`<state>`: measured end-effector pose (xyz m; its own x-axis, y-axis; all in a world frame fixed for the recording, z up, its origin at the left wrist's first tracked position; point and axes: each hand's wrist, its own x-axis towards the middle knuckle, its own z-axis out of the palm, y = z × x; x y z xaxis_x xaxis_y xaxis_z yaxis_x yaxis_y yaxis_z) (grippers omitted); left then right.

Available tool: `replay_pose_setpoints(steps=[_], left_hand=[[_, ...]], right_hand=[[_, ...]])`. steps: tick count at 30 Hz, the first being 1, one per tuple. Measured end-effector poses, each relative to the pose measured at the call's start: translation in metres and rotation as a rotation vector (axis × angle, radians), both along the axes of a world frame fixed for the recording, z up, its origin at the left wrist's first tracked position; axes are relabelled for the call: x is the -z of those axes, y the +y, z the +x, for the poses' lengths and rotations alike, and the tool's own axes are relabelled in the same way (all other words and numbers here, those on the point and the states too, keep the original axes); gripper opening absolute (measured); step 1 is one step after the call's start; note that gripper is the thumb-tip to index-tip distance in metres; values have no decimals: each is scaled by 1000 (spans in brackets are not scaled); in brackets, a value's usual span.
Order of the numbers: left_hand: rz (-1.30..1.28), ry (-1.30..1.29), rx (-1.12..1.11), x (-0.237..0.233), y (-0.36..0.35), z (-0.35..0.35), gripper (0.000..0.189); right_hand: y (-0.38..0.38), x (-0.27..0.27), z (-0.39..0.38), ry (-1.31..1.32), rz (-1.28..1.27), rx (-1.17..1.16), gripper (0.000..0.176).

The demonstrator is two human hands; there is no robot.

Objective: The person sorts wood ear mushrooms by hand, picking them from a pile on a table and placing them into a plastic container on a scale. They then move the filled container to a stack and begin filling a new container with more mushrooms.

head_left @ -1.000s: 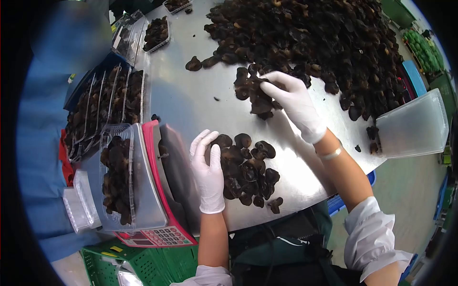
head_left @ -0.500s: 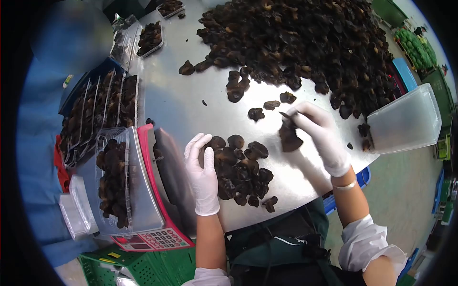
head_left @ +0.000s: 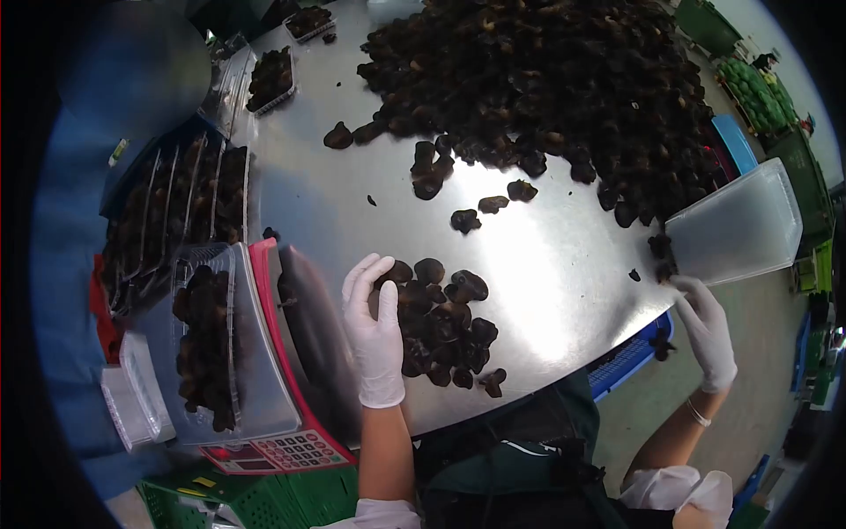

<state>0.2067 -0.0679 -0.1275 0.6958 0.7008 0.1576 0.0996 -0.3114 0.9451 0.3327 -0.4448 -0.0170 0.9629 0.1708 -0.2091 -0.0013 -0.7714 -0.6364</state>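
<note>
My left hand (head_left: 377, 339), in a white glove, rests at the left side of a small pile of dark wood ear mushrooms (head_left: 445, 328). Its thumb and fingers are apart, with mushroom edges showing in the gap. Past the table's right corner is my gloved right hand (head_left: 708, 333), fingers stretched out and apart. Just left of it, a single wood ear mushroom (head_left: 663, 346) appears in the air near a blue basket (head_left: 630, 357) below the table edge. A few dark pieces (head_left: 659, 256) lie by the right fingertips, beside a clear plastic container (head_left: 740, 225).
A big heap of wood ear mushrooms (head_left: 538, 79) covers the far side of the metal table (head_left: 308, 189). At left, a filled clear tray (head_left: 236, 344) sits on a red-edged scale (head_left: 291, 353). More packed trays (head_left: 185, 198) stand behind it; a green crate (head_left: 264, 498) is below.
My right hand has moved from over the table to beyond its right edge, and the mushroom it held is now apart from it. My left hand has stayed beside the small pile.
</note>
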Motion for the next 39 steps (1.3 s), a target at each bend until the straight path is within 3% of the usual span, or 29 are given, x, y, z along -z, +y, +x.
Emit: replay_pose_setpoints(steps=[2,3,4,6,10,12,19,24,26,28,30,32,34,35,37,38,39], left_hand=[[-3,-8,4,1,1,-1,23],[-11,-18,5,3,1,-2,23],[-4,-21,4,3,1,-2,23],[-26,-34,-8,5,2,-2,23],[-43,-45,-17,5,4,-3,23],[-28,-28,-18,4,3,-3,23],[-57,-9,-9,-1,1,-2,25],[-44,-14,3,2,2,-2,23],[-54,-25,-6,-1,1,-2,23],[-67,-37,-18,-1,1,-2,23],[-67,-36,-12,-2,1,-2,24],[-65,-31,-10,-2,2,-2,23],[-66,-25,-11,-2,1,-2,23],[-57,-19,-7,-4,1,-2,23],[-47,-6,12,-3,1,-1,23],[-56,-14,10,-1,1,-1,23],[-65,-21,6,0,1,-1,22]], right_hand=[[52,13,12,-41,176,-189,32],[82,21,17,-211,114,-410,31],[118,30,25,-183,169,-532,33],[184,47,36,-348,212,-667,34],[273,101,79,-554,226,-706,35],[296,106,89,-707,1,-683,32],[288,119,107,-453,176,-663,20],[271,100,100,-309,298,-525,18],[257,81,99,-111,339,-493,17],[236,70,105,-252,399,-549,15],[213,61,115,-66,552,-424,15],[183,54,139,-24,505,-530,14],[152,44,160,-174,-444,-666,16],[156,40,153,-174,-444,-668,16],[171,38,128,-747,-389,-498,23],[187,47,132,-785,-105,-564,20],[210,43,120,-568,30,-547,17]])
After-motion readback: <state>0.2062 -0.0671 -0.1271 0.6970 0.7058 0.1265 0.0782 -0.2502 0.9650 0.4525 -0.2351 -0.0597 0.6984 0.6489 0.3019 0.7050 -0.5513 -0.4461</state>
